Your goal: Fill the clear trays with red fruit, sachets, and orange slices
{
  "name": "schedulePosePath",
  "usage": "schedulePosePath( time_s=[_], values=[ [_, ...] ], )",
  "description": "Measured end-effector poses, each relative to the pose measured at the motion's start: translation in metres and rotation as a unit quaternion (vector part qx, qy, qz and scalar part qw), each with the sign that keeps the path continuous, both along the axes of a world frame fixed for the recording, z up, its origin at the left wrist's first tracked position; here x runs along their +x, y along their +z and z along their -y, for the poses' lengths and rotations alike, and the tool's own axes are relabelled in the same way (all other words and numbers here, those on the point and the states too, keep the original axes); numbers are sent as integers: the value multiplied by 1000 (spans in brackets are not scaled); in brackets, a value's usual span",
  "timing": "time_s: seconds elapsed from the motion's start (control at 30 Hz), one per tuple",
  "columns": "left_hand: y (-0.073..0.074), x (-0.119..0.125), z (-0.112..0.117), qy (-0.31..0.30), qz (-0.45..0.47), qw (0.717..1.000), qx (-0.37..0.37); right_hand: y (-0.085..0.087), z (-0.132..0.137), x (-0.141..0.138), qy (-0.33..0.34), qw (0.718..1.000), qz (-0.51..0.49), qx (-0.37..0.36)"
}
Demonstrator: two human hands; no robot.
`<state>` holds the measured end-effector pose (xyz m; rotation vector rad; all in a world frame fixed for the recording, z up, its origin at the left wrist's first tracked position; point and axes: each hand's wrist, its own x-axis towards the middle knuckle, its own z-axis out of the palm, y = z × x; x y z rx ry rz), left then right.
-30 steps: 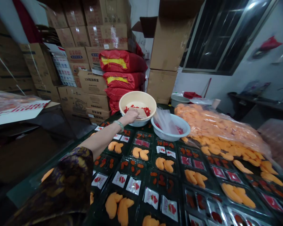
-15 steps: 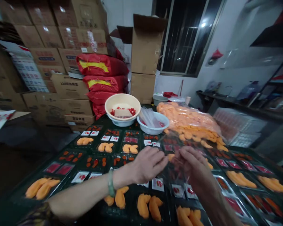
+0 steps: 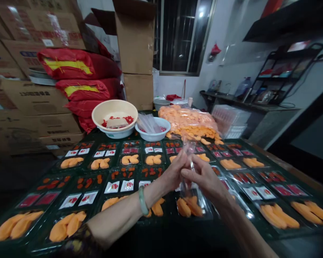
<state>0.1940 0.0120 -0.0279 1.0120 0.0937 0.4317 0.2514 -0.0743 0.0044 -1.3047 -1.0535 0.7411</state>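
Note:
My left hand [image 3: 175,171], with a pale green bangle [image 3: 142,201] on its wrist, is closed on a clear plastic bag [image 3: 189,146]. My right hand [image 3: 206,179] grips the same plastic close beside it, fingers bent inward. The bag stands up above the fingers; its lower part blurs in front of a tray's orange pieces [image 3: 190,206]. Around the hands lie rows of clear trays. Each holds yellow-orange, finger-shaped pieces [image 3: 68,226], small white or red packets [image 3: 127,185] and small dark orange bits [image 3: 88,181].
Behind the trays stand a cream basin [image 3: 114,106] with red bits and a light blue bowl [image 3: 161,134] holding clear plastic sleeves [image 3: 148,123]. A big bag of orange pieces [image 3: 188,116] lies at the back. Red sacks [image 3: 80,64] and cardboard boxes [image 3: 43,98] are stacked at left.
My hands have come together, both now gripping the plastic. The view has turned right, so basins and boxes sit further left.

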Motion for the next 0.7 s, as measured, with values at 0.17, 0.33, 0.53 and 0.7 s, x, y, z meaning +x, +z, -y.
schedulePosePath(
  time_s=[0.17,0.33,0.53,0.7],
  values=[
    [-11,17,-6,175,-107,979,-11,-17,36,30,-200,978,-43,47],
    [-23,15,-20,160,-134,978,-13,-40,56,58,-259,948,-171,64],
    [-18,-24,-27,235,-155,959,-28,-34,16,25,-54,964,-255,52],
    [-8,-83,-35,223,-69,972,-13,-23,-50,-42,111,976,-183,31]
  ],
)
